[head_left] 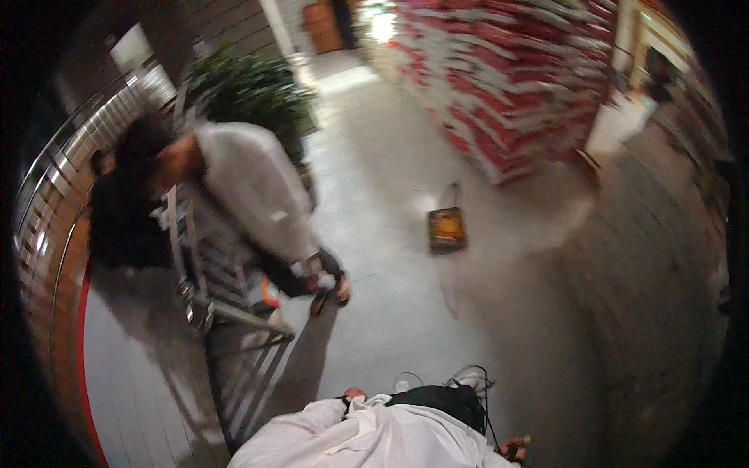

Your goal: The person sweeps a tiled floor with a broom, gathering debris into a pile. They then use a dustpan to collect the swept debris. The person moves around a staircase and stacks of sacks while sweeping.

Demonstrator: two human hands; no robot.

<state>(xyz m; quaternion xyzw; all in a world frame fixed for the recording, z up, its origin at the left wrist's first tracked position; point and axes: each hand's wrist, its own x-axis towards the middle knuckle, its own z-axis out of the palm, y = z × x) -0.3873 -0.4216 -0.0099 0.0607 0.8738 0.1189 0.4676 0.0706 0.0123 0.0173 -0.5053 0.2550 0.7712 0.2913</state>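
Note:
Below me, my left hand (pixel 353 393) shows just past the end of my white sleeve, near my body. Its fingers are too small and blurred to read. My right hand (pixel 515 449) hangs at the lower edge, right of my dark trousers, close to thin black cables (pixel 488 405). Whether it is open or closed is unclear. I make out nothing held in either hand. Ahead on the floor, out of reach of both hands, stands a dark bag (pixel 447 230) with an orange-yellow front and a raised handle.
At left, a person (pixel 253 179) in a white top bends over beside a metal-framed rack or cart (pixel 234 312). Behind are a leafy plant (pixel 250 90) and metal railings (pixel 58 160). A tall stack of red and white packages (pixel 507 78) rises ahead on the grey floor (pixel 374 312).

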